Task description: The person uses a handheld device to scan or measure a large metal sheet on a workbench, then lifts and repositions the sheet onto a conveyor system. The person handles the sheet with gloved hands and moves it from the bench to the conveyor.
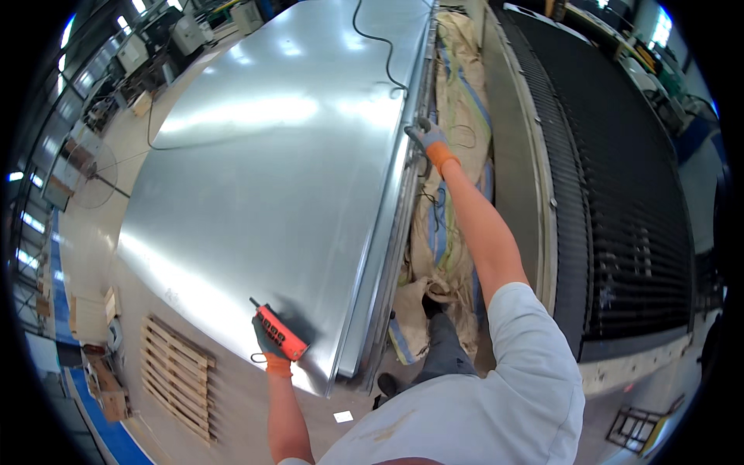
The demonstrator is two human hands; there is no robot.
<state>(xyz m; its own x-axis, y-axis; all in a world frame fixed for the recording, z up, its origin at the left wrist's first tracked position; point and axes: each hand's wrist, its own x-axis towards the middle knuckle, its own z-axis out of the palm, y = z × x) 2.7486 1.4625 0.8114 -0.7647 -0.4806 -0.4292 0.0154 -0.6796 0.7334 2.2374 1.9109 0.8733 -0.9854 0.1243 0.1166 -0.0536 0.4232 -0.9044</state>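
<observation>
Red remote (284, 333) clasped in left grip (267, 339); right grip (427, 137) outstretched by sheets (263, 194), hold unclear

The left forearm (288, 422) rises toward the near edge of the metal sheet (256, 186); the gloved left hand (267, 339) is curled in a grip at that edge. The right arm (490, 236) stretches nearly straight beside the sheet's right side, the gloved right hand (428, 138) at that long edge, fingers bent, their hold unclear.
</observation>
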